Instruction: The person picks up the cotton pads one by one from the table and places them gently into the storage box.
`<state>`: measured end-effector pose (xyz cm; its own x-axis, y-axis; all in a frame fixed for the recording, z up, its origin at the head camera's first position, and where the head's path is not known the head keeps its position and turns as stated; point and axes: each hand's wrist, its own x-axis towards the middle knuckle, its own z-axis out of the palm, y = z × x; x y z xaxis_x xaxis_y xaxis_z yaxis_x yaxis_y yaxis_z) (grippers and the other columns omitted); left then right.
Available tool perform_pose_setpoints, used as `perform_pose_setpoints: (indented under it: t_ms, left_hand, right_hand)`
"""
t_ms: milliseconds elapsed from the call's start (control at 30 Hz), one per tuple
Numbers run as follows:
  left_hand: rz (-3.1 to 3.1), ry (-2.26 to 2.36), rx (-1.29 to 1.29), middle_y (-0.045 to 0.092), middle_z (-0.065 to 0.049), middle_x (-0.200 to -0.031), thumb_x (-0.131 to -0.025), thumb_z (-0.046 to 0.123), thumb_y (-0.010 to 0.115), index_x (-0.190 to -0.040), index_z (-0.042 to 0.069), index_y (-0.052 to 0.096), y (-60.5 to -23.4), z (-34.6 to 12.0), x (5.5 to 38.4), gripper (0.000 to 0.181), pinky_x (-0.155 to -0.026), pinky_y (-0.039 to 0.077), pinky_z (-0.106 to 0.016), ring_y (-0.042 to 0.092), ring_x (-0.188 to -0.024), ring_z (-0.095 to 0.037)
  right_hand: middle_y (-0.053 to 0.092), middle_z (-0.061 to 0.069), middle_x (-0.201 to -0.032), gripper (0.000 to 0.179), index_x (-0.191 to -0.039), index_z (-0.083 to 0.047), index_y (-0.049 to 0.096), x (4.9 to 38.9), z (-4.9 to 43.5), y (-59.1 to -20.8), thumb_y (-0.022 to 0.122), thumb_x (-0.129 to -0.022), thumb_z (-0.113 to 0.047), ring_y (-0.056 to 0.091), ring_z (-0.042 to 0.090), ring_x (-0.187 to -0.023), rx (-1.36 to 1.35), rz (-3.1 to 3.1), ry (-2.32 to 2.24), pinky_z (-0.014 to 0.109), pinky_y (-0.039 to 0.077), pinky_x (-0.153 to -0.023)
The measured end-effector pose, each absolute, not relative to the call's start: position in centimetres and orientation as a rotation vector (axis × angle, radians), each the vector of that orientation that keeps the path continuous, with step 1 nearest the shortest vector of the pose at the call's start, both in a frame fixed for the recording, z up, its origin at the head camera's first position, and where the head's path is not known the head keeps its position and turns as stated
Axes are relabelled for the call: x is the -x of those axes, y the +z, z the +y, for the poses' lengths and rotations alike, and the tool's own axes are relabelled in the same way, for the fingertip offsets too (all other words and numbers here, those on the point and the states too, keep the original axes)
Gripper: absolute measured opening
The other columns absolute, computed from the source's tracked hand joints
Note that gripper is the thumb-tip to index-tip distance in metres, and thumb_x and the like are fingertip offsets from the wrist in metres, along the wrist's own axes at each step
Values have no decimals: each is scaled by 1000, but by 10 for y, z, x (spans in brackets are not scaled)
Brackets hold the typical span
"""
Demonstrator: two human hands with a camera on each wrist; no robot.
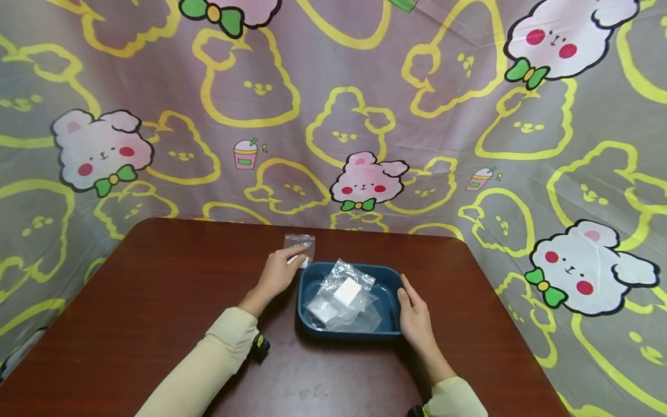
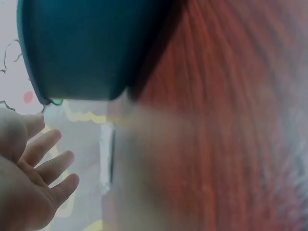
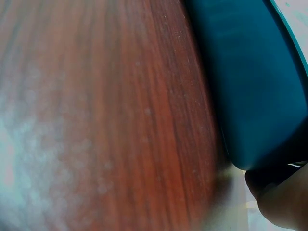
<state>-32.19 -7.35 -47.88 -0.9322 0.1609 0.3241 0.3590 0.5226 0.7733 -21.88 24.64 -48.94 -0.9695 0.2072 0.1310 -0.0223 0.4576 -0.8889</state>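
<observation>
A dark blue plastic tub (image 1: 389,301) stands on the table, with clear zip bags (image 1: 356,315) and white blocks (image 1: 347,292) inside. My right hand (image 1: 417,318) holds the tub's right side, thumb at the rim. In the right wrist view, part of that hand (image 3: 284,199) shows at the tub's lower corner (image 3: 255,144). My left hand (image 1: 279,269) is over another clear zip bag (image 1: 299,240) with a white piece in it, just beyond the tub's left corner. The left wrist view shows the left hand's fingers (image 2: 55,166) spread, above the table and apart from the flat bag (image 2: 107,156).
The brown wooden table (image 1: 172,301) reaches back to a patterned cloth curtain (image 1: 292,133) that hangs behind it and along both sides. Dark wrist cameras (image 1: 260,347) sit at the sleeve cuffs.
</observation>
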Motion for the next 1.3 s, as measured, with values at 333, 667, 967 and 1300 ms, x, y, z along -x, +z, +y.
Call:
perform_pose_setpoints:
  t_ms: [333,667,967,1300]
  left_hand:
    - [-2608,-1271,373,72,-19,-114,-96,15,69,-134,10,67,-492,-74,341,38,-86,53,-49,69,-89,-31]
    - [-2680,-1242,345,65,-18,-130,-98,17,68,-140,10,61,-497,-74,360,43,-96,50,-54,65,-112,-36]
    - [-2811,-1165,357,55,-21,-143,-99,19,66,-146,8,53,-500,-71,373,51,-111,36,-56,50,-131,-42]
    - [-2931,-1049,406,38,-28,-154,-99,25,64,-150,2,46,-507,-67,379,58,-121,11,-55,30,-145,-42]
  right_hand:
    - [41,7,-157,47,-155,-15,41,219,247,-490,43,-110,-26,35,27,-145,161,-2480,1518,50,25,-119]
    - [41,7,-157,47,-156,-16,40,218,246,-490,42,-110,-26,36,27,-145,173,-2489,1511,50,25,-119]
    - [43,6,-156,46,-155,-17,42,218,245,-487,43,-110,-25,36,26,-145,187,-2487,1504,49,25,-119]
    - [42,5,-156,46,-155,-18,41,219,247,-489,43,-110,-27,36,25,-145,177,-2489,1508,49,25,-119]
